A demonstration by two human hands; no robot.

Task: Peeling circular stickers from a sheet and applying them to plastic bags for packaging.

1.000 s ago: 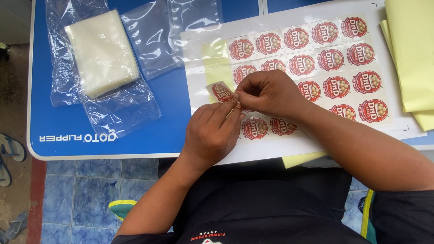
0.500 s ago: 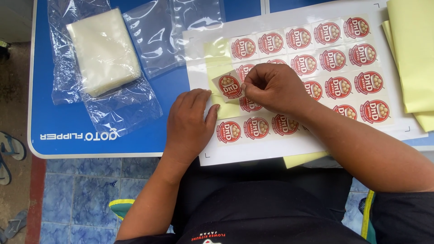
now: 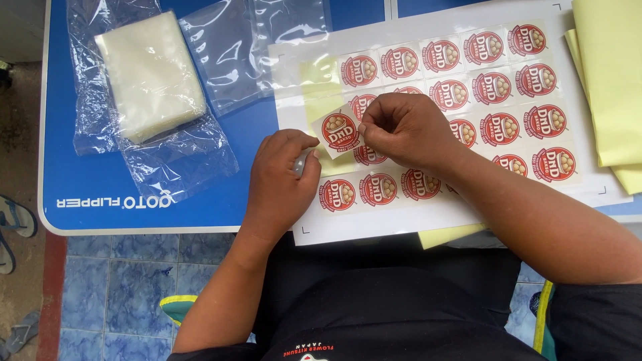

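**Sticker pinched off sheet, both hands at sheet's left edge**

R hand (image 3: 401, 130): thumb + forefinger grip clamped on a square white sticker with round red logo (image 3: 338, 130), lifted w/ edge curled, above the white sticker sheet w/ rows of red round labels (image 3: 468, 200). L hand (image 3: 284, 174): fingers curled together, small grey item at the fingertips, can't tell what; rests on sheet's left part, just beside sticker. Sheet lies on blue tabletop (image 3: 254, 194). Clear plastic bags (image 3: 221, 53) at upper left, yellow paper sheets (image 3: 608, 80) at right.
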